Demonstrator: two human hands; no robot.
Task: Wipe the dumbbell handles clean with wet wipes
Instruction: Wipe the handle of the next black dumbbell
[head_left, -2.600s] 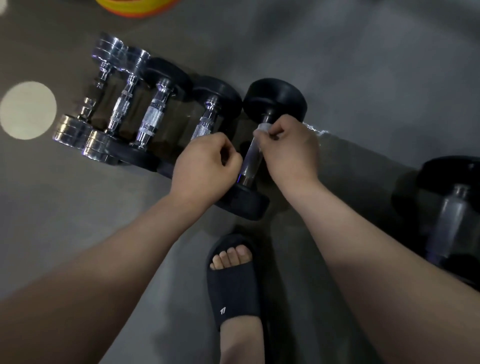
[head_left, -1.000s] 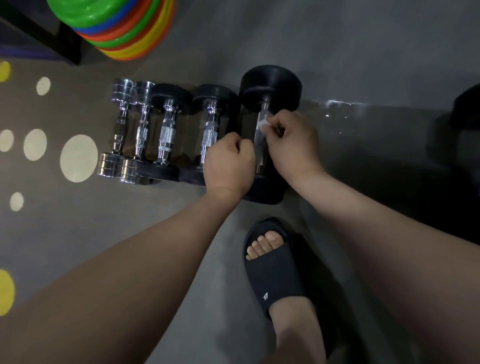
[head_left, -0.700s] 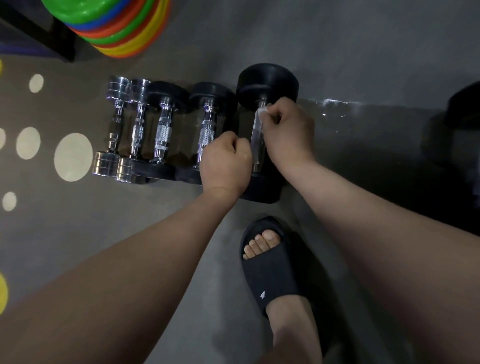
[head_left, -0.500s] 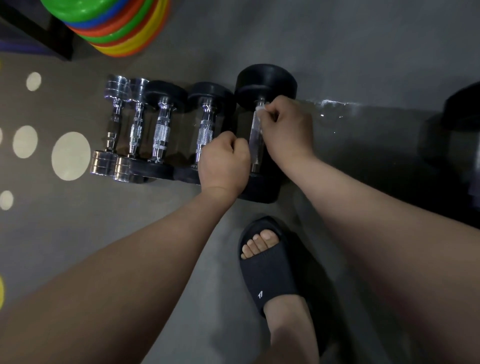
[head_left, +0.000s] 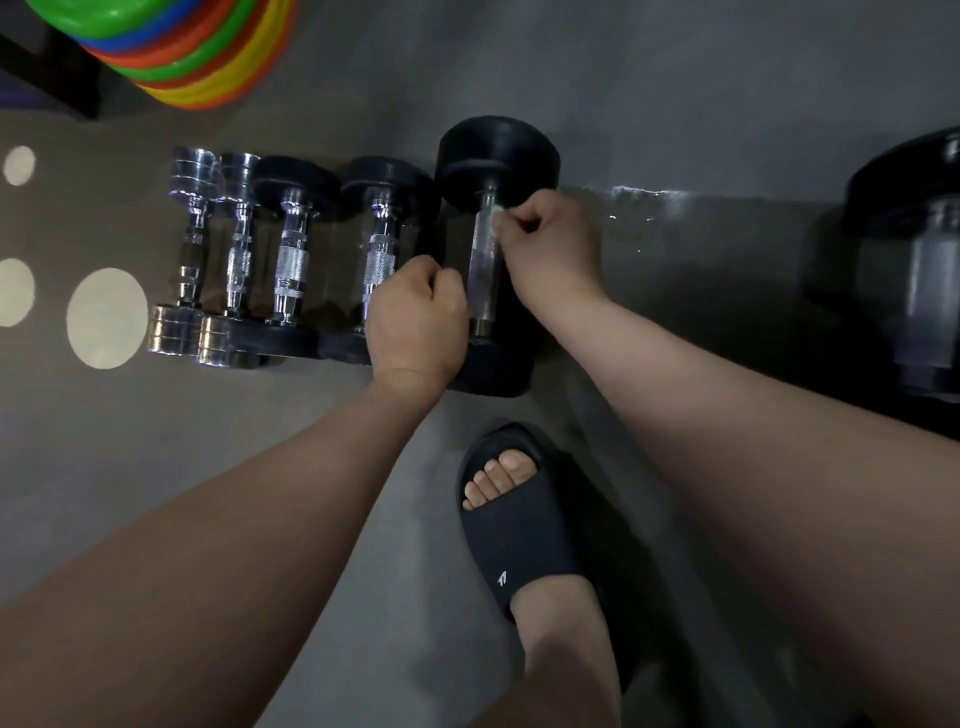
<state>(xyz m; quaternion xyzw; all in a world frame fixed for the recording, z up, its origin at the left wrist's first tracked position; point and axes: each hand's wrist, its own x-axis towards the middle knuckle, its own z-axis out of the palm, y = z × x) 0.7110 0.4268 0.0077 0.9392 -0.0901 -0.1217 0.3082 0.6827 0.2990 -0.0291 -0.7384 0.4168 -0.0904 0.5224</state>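
Five dumbbells lie side by side on the grey floor. The largest, a black dumbbell (head_left: 498, 150), is at the right end of the row. A thin white wet wipe (head_left: 497, 212) lies along its steel handle (head_left: 483, 280). My right hand (head_left: 550, 249) pinches the wipe at the top of the handle, just under the far weight. My left hand (head_left: 415, 322) is curled beside the lower part of the handle, thumb and fingertips pinching at the wipe there. The near weight is partly hidden behind my left hand.
Left of it lie two smaller black dumbbells (head_left: 382, 244) (head_left: 291, 260) and two chrome ones (head_left: 236, 260) (head_left: 192, 249). A big dark dumbbell (head_left: 919, 260) sits at far right. Coloured weight plates (head_left: 197, 52) are stacked top left. My foot in a black slipper (head_left: 519, 519) stands close below.
The view has swung left and steadied since 2.6 s ago. My right hand has crept slightly up the handle; my left hand stays at its lower part.
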